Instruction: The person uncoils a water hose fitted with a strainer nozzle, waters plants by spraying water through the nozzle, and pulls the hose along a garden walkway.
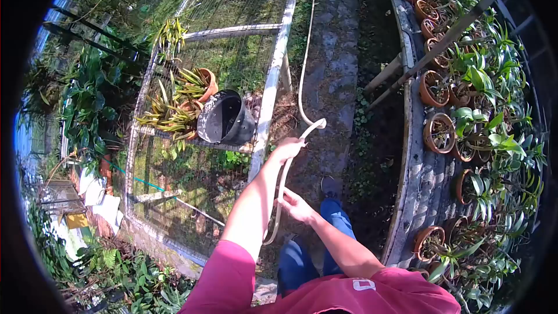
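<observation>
A pale cream hose [319,123] runs down the path from the far end, bends just beyond my left hand, and hangs in a loop beside my legs. My left hand [288,149], on the outstretched arm, is closed around the hose. Closer to my body, my right hand [296,205] grips a lower stretch of it; some of its fingers are hidden behind the hose. Left of my left hand, a black bucket [241,125] lies tipped on the wire mesh bench [269,99], with potted plants [189,90] next to it.
The stone path [332,64] continues ahead, between the mesh bench and a corrugated bench [415,206] on the right. Several clay pots [439,132] with leafy plants line that bench. A slanted pole [447,43] crosses over it. Pale sheets [106,209] lie at the lower left.
</observation>
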`<state>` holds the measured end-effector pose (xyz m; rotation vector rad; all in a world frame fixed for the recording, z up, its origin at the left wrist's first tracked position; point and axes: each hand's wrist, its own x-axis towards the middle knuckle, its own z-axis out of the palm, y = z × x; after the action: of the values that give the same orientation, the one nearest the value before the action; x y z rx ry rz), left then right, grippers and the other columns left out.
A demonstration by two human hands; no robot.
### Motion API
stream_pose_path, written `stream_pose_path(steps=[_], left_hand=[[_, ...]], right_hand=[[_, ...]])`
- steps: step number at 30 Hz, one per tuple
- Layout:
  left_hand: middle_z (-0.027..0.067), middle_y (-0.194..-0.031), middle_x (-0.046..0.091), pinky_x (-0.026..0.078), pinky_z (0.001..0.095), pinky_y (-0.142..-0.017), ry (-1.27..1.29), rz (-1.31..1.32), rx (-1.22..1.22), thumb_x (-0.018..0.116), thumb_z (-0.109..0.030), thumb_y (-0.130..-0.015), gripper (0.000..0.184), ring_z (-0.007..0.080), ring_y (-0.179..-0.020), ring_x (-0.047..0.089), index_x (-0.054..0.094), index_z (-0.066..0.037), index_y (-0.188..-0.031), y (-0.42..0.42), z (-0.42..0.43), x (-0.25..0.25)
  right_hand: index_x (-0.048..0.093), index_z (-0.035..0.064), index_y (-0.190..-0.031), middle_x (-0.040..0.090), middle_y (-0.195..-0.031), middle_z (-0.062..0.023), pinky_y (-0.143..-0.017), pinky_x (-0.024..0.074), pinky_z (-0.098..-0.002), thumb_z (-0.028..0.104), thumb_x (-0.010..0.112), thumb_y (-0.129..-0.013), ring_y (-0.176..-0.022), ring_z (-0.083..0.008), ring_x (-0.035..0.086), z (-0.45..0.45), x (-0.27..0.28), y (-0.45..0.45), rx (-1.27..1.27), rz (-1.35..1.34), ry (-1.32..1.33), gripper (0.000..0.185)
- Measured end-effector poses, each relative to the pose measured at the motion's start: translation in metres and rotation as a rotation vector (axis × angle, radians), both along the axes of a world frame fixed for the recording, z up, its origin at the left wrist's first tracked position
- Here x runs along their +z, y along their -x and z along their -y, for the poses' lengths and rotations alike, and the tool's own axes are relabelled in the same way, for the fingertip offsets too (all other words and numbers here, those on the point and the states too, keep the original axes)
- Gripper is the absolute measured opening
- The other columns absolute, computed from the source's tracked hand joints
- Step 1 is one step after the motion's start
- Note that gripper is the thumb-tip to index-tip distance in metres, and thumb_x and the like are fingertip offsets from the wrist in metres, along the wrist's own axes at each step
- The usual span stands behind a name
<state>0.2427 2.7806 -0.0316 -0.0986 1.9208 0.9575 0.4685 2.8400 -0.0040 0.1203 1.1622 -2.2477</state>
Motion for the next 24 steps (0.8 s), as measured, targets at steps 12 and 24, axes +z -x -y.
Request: stream_pose_path(steps=[12, 24], left_hand=[[-0.0017, -0.087, 0.062, 0.053, 0.0258, -0.080, -0.295, -0.120, 0.442, 0.059, -0.029, -0.101, 0.027, 0.0068, -0.079, 0.057, 0.067, -0.004, -0.110, -0.011, 0.025, 0.114], [0.0126, -0.090, 0.069, 0.050, 0.0370, -0.075, -0.009, -0.809, 0.463, 0.074, -0.016, -0.088, 0.022, 0.0261, -0.082, 0.064, 0.070, -0.001, -0.103, -0.032, 0.011, 0.137]], right_hand=[[0.052, -0.0085, -0.109, 0.061, -0.094, -0.0171, -0.096, 0.0525, -0.0488, 0.020, 0.045, -0.103, -0.094, -0.0302, 0.065, -0.110, 0.031, 0.275, -0.493, 0.556, 0.597, 0.030], [0.059, -0.0016, -0.074, 0.063, -0.067, -0.0128, -0.043, 0.0430, -0.0346, 0.007, 0.061, -0.085, -0.054, -0.0198, 0.061, -0.160, 0.069, 0.368, -0.305, 0.229, -1.018, 0.014]])
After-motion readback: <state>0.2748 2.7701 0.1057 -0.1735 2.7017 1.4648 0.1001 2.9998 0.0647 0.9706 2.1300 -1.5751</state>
